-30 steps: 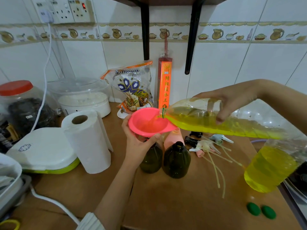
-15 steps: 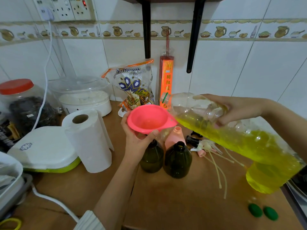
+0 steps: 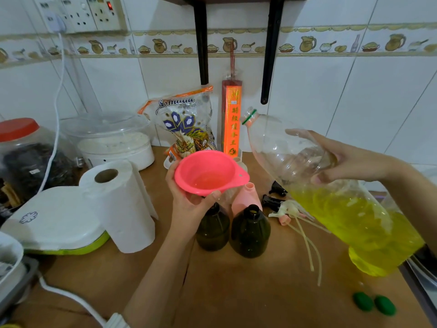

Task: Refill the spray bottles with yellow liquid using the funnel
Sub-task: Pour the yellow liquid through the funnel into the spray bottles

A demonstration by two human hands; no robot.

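White tiled wall backs a brown tabletop (image 3: 248, 285) crowded with kitchen things. At its middle the pink funnel (image 3: 208, 172) sits tilted over the neck of a dark green bottle (image 3: 212, 229), with a little yellow liquid pooled in its bowl. The left hand (image 3: 191, 204) cups the funnel from below, its grip curled round the rim, thumb on the near edge. Just right of the funnel's bottle stands a second dark bottle (image 3: 250, 232), open at the neck, and a pink bottle (image 3: 246, 197) stands touching or just behind the two. Right of the funnel, the right hand (image 3: 343, 159) holds a big clear bottle (image 3: 331, 197) aloft, grip wrapped round its upper body; its open mouth points up and away from the funnel, and the yellow liquid lies in its lower end. Between the funnel and that bottle, on the tabletop, lie spray heads (image 3: 286, 209) with long pale tubes. Two green caps (image 3: 373, 304) lie well to the funnel's right, near the front edge. Left of the funnel stands a paper roll (image 3: 118, 204), with a white lidded box (image 3: 54, 223) beyond it. Behind the funnel, against the wall, lean a rice bag (image 3: 184, 124) and a red incense pack (image 3: 231, 119).
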